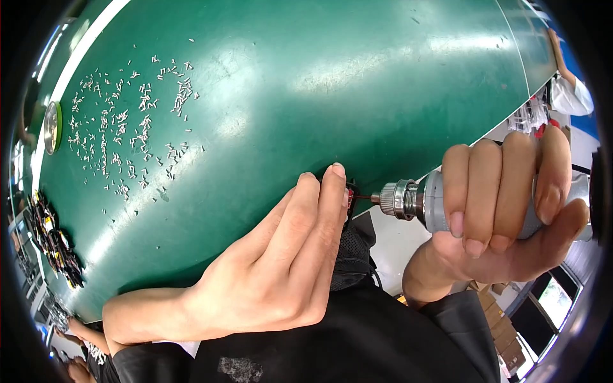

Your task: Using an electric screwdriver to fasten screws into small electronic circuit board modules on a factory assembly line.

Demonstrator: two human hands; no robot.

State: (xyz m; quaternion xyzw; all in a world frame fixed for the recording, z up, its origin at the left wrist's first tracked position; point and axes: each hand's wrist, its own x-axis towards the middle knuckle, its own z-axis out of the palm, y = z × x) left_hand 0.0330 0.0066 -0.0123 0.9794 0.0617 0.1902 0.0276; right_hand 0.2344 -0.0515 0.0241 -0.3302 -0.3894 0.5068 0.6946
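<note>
My right hand (504,204) is wrapped round a grey electric screwdriver (434,198) with a silver metal collar. Its thin bit points left and meets a small black part with red on it (352,196), or stops just short; I cannot tell which. My left hand (274,255) holds this part at the table's near edge, fingers stretched side by side along it. The thumb and most of the part are hidden behind those fingers.
Many tiny silver screws (143,121) lie scattered over the left of the green table (357,115). A round green-rimmed dish (53,127) and a pile of black parts (54,239) are by the left edge. Other people's arms (568,83) show at the far right and lower left.
</note>
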